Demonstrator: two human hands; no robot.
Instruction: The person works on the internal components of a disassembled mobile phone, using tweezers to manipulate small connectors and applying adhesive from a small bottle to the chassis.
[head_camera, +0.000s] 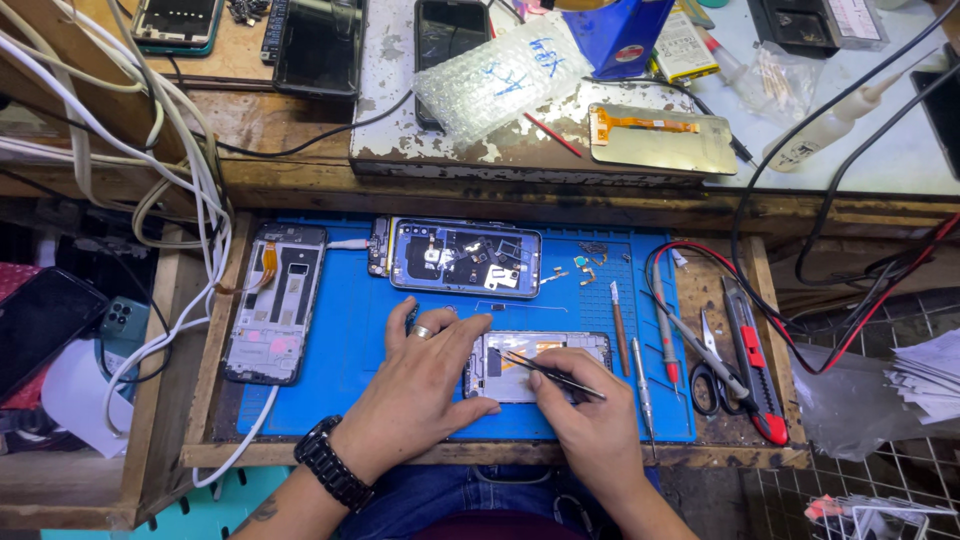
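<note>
My left hand (418, 385), with a ring and a black wristwatch, lies flat on the blue work mat (345, 330), its fingers pressing the left end of an opened phone frame (570, 352). My right hand (590, 410) grips black tweezers (545, 368), whose tips rest over the inside of that frame. Behind it lies a second opened phone (465, 258) with its blue circuit side up. A third phone frame (275, 302) lies on the mat's left edge.
Screwdrivers (640, 385), scissors (708, 375), a red-and-black cutter (750, 365) and small screws lie at the mat's right. Red and black leads (800, 340) loop there. White cables (190, 180) hang left. The upper bench holds a phone screen (662, 140), bubble wrap and phones.
</note>
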